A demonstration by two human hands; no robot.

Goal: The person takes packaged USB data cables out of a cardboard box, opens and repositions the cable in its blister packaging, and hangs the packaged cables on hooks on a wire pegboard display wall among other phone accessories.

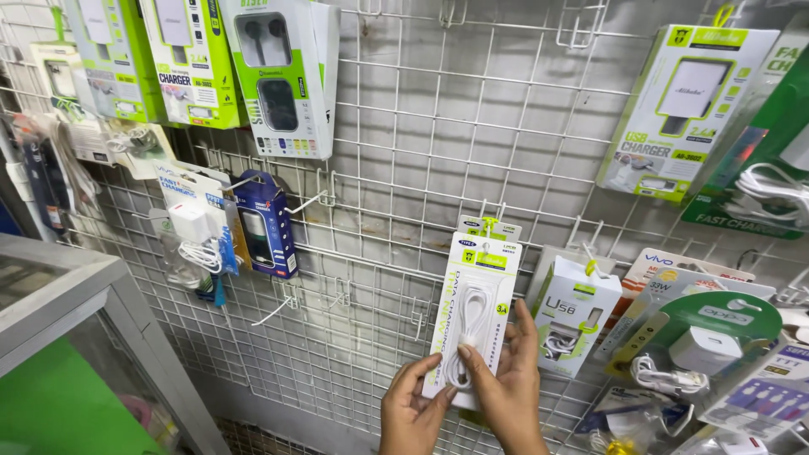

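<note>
Both hands working one white cable package [474, 316] hanging against the wire grid panel [438, 152].

Left hand [410, 413]: pinching the lower left corner of the package, thumb lying on the front face, fingers going behind; closed on the card edge.

Right hand [509, 383]: wrapping the lower right side, thumb pressing across the clear window, fingertips [524, 316] reaching up along the right edge; closed on the package too.

Package: sitting upright between the two hands, top hanging from a green-tipped hook [489, 224]. Holding a coiled white cable [470, 333] behind the clear front.

Just right of the right hand: small white cable box [575, 313], nearly touching the fingertips, white cable showing in its window. Farther right: green-backed blister pack [704, 333] holding a white charger and a cable.

Up and left of the grip, well apart: dark blue box [267, 223] on a hook, and a bagged white charger set [195, 236]. High above left: green-and-white earphone box [282, 76]. High right: green-and-white charger box [684, 109].

Down left of the left hand: glass display counter [76, 337].
</note>
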